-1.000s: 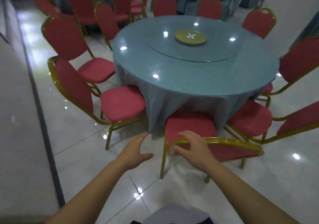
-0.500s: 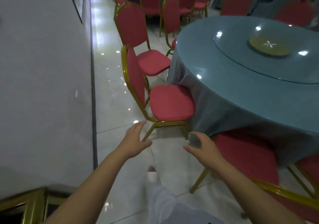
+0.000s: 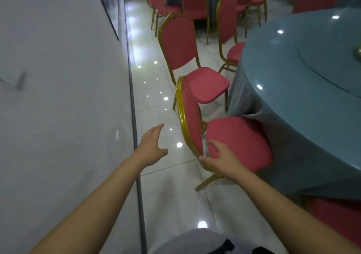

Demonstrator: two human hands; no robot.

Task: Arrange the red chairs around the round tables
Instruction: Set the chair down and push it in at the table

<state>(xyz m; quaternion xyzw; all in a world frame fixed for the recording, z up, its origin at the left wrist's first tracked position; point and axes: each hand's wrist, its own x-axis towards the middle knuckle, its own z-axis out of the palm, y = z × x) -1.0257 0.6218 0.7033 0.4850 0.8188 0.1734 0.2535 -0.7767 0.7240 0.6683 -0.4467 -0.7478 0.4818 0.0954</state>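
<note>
Between wall [image 3: 58,107] and round counter [image 3: 302,74], a narrow aisle of glossy floor tiles [image 3: 154,101]. Step in hand: reaching for the nearest red chair [image 3: 240,142]. It stands side-on, seat front tucked against the blue tablecloth [image 3: 283,165], gold-framed backrest [image 3: 192,124] toward the wall. Right grip [image 3: 220,156] is spread, fingers draped over the rear of the seat cushion, thumb at the foot of the gold frame; not clamped, contact looks light. Left grip [image 3: 152,146] is spread and empty, over the floor near the backrest, apart from it. A second red chair [image 3: 181,44] stands just beyond; whether the two touch, cannot tell. Judgement: the next move calls for the left grip on the top rail and the right closing on the frame. Then square the chair to the counter without knocking its neighbour.
</note>
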